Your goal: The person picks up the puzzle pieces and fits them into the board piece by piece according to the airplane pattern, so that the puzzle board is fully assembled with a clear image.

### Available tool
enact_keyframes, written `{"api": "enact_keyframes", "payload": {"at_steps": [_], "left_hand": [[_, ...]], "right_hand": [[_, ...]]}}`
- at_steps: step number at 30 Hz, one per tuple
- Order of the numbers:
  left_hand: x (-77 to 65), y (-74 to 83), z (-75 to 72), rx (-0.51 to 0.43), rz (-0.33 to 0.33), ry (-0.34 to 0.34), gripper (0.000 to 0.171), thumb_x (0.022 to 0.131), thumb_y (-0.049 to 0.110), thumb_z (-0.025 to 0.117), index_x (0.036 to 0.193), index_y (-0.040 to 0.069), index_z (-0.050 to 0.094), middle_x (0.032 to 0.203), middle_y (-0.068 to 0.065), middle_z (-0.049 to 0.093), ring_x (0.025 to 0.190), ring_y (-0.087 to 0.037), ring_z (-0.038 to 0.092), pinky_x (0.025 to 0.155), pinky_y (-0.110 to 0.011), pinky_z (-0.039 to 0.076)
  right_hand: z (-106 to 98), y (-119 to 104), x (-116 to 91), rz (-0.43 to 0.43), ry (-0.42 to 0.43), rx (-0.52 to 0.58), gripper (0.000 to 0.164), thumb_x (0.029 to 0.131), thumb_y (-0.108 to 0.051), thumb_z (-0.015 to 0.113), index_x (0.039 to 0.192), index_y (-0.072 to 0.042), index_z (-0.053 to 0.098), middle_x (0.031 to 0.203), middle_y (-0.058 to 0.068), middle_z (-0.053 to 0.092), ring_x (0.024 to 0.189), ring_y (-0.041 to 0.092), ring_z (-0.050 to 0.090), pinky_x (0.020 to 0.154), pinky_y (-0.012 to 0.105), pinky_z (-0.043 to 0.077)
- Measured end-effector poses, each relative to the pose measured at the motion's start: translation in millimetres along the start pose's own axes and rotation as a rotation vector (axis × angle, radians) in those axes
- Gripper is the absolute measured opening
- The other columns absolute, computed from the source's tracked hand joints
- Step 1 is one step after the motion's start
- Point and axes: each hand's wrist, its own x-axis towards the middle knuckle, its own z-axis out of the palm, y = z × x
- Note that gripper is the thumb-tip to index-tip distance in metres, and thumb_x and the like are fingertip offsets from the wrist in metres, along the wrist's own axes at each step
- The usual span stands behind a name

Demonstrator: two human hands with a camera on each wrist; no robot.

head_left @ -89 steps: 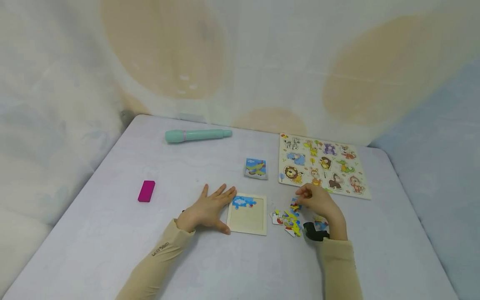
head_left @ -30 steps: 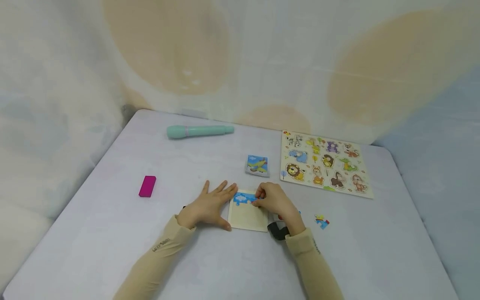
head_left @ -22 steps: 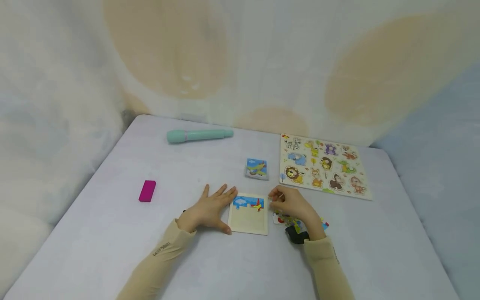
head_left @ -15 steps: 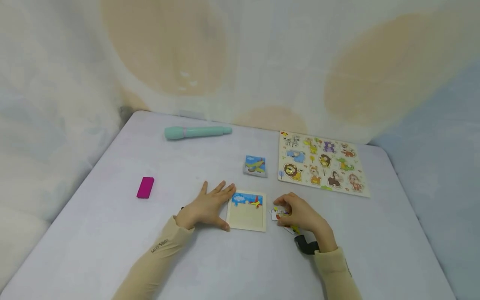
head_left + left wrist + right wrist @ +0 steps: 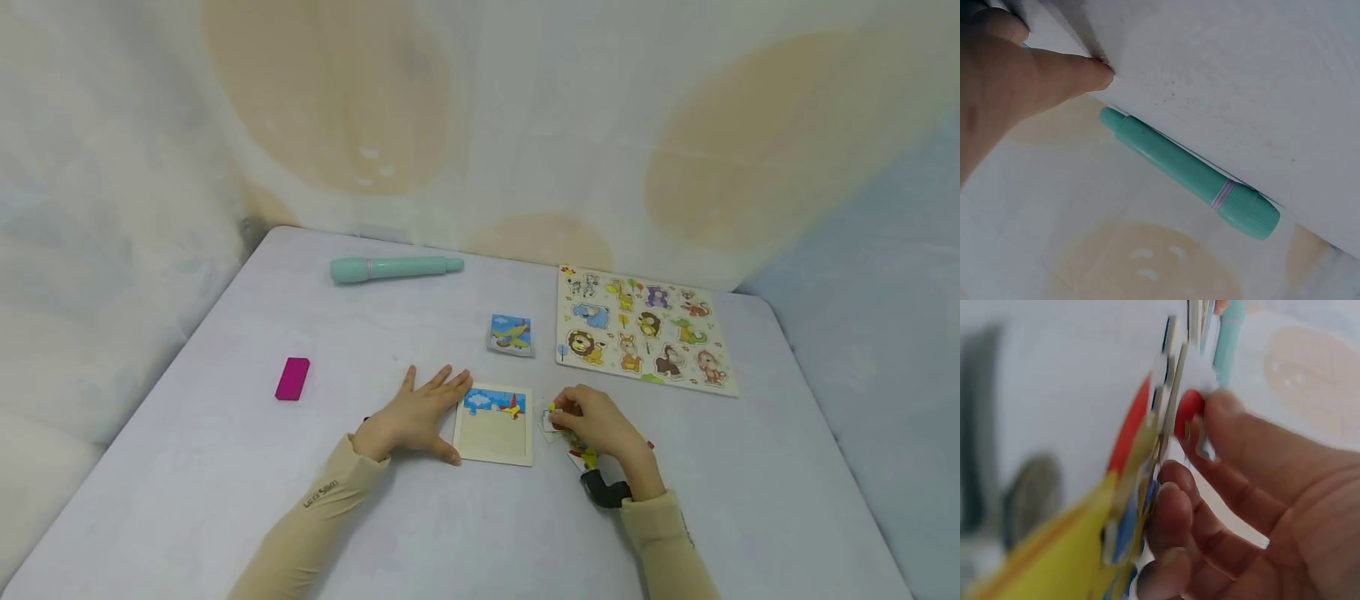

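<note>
Pale tbl (image 5: 480,533), rounded far corners — teal tube (image 5: 397,267) w/ pink band lies nr back edge, animal puzzle bd (image 5: 715,340) back R, sm airplane pic (image 5: 511,335) just L of it, magenta block (image 5: 292,379) off L, beige puzzle frame (image 5: 491,439) mid-tbl — loose puzzle pcs (image 5: 590,458) just R.

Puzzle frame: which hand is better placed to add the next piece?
Likely the right hand: it pinches a piece beside the puzzle frame, while the left hand rests at the frame's left edge.
</note>
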Motion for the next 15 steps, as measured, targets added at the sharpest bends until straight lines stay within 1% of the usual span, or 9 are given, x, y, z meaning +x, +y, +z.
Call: {"api": "enact_keyframes", "payload": {"at_steps": [2,4,8,12,15], "left_hand": [[0.0,0.8,0.0,-0.011,0.008,0.003,0.12,0.062,0.056,0.084,0.156,0.014,0.02,0.163,0.001,0.015,0.153,-0.026,0.005,0.113,-0.07,-0.005],[-0.1,1.2,-0.4,-0.015,0.013,-0.003,0.12,0.063,0.057,0.083,0.156,0.014,0.02,0.164,0.0,0.015,0.153,-0.026,0.004,0.113,-0.07,-0.005],[-1.5,-0.4,-1.4,0.009,0.001,-0.005,0.121,0.063,0.058,0.083,0.156,0.015,0.018,0.164,0.002,0.013,0.153,-0.024,0.004,0.113,-0.07,-0.005],[-2.9,-2.6,-1.9,0.011,-0.003,0.003,0.12,0.063,0.058,0.082,0.156,0.015,0.019,0.163,0.002,0.014,0.153,-0.024,0.005,0.113,-0.069,-0.005],[-3.5,-2.8,-1.3,-0.006,0.002,0.001,0.12,0.064,0.059,0.082,0.156,0.016,0.018,0.164,0.003,0.013,0.153,-0.024,0.004,0.113,-0.069,-0.005]], "right_hand": [[-1,-2,0,0.005,0.016,0.01,0.009,0.093,-0.017,0.064,0.093,-0.009,0.067,0.083,0.002,0.061,0.071,0.013,0.05,0.063,0.026,0.043],[-2,-5,0,0.004,0.023,0.038,0.007,0.092,-0.015,0.065,0.093,-0.009,0.067,0.08,0.001,0.061,0.068,0.012,0.051,0.061,0.025,0.044],[2,-21,6,-0.05,0.001,0.132,0.01,0.091,-0.011,0.065,0.1,-0.007,0.066,0.077,0.003,0.064,0.064,0.013,0.057,0.056,0.024,0.048],[18,-47,20,-0.114,-0.073,0.179,0.013,0.094,-0.011,0.062,0.103,-0.004,0.066,0.075,0.004,0.068,0.062,0.013,0.063,0.056,0.024,0.051],[36,-67,29,-0.125,-0.146,0.182,0.012,0.095,-0.011,0.06,0.1,-0.003,0.067,0.072,0.003,0.068,0.059,0.011,0.063,0.056,0.023,0.051]]}}
